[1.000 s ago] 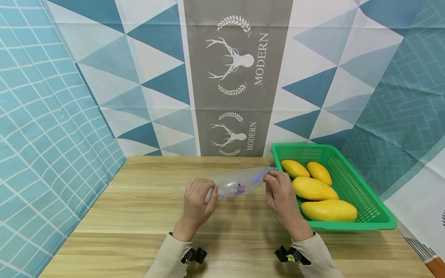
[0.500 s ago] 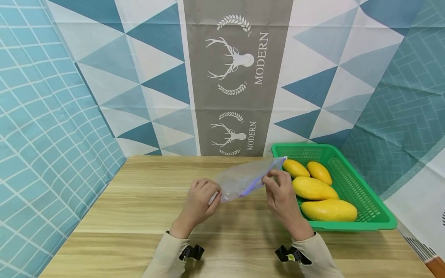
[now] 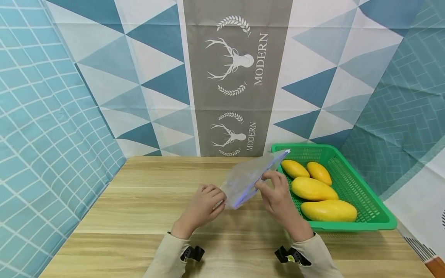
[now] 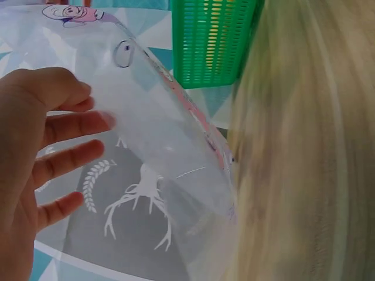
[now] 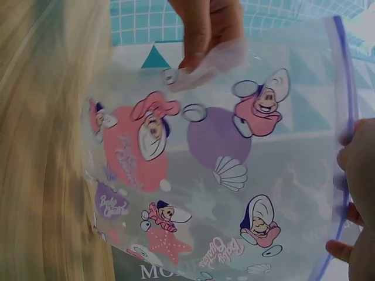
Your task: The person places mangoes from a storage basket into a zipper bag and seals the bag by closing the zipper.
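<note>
A clear zip-top bag (image 3: 240, 179) with a purple zip edge hangs between both hands, tilted above the table. In the right wrist view the bag (image 5: 220, 140) shows printed pink and purple cartoon oysters and shells. At the bag's near left side my left hand (image 3: 205, 206) pinches the plastic. In the left wrist view the other fingers of this left hand (image 4: 35, 146) are spread. My right hand (image 3: 278, 197) pinches the zip edge with thumb and forefinger, just left of the green basket. Nothing shows inside the bag.
A green plastic basket (image 3: 347, 226) stands on the right of the wooden table (image 3: 139, 208), holding several yellow mangoes (image 3: 328, 211). A patterned cloth backdrop (image 3: 236, 92) rises behind the table. Blue tiled cloth (image 3: 52, 135) hangs at the left.
The bag has turned and spread, its zip edge swinging round to face my right hand and its corner rising over the basket's rim. The left hand has shifted slightly right.
</note>
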The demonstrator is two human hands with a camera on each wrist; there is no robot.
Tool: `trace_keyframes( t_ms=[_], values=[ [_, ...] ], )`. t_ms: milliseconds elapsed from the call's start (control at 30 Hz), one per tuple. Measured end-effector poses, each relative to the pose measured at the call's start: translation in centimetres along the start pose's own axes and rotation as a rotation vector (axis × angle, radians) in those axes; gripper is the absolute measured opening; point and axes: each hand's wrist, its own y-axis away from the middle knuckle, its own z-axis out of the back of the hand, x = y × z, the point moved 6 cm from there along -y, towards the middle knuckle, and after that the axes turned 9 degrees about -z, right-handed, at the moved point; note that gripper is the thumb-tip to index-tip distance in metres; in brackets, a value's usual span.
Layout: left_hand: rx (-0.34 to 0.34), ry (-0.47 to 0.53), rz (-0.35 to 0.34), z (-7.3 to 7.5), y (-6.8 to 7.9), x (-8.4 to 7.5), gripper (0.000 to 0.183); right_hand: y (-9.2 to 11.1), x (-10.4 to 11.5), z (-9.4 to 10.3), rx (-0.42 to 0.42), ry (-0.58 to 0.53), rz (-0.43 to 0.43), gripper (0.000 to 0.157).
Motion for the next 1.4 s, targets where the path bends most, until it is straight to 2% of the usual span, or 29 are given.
trace_keyframes(
  t_ms=[133,267,467,733,900,1067,1200,1400],
  values=[
    [0.059,0.020,-0.019,-0.7,0.1,-0.2,0.008,0.3,0.1,-0.4,0.067,-0.009,0.016,0.031],
    [0.066,0.032,-0.034,-0.9,0.2,-0.4,0.009,0.4,0.1,-0.5,0.102,-0.020,0.021,0.032],
    [0.062,0.047,-0.037,-0.8,0.1,-0.3,0.012,0.2,0.3,-0.5,0.118,-0.027,0.030,0.033],
    [0.092,0.047,-0.015,0.1,-0.2,-0.2,0.019,-0.1,0.9,-0.4,0.118,-0.024,0.047,0.034],
    [0.023,0.029,0.000,1.4,-0.7,-0.2,0.020,0.0,1.2,-0.5,0.120,-0.022,0.060,0.035],
    [-0.057,-0.004,-0.018,3.0,-1.3,-0.5,0.026,0.3,1.4,-0.8,0.164,-0.017,0.061,0.036],
    [-0.080,-0.001,-0.011,4.0,-1.7,-0.9,0.026,0.5,2.2,-1.0,0.176,-0.037,0.104,0.036],
    [-0.105,-0.019,-0.022,4.9,-2.0,-1.5,0.030,1.0,3.5,-1.4,0.204,-0.055,0.157,0.039]
  ],
)
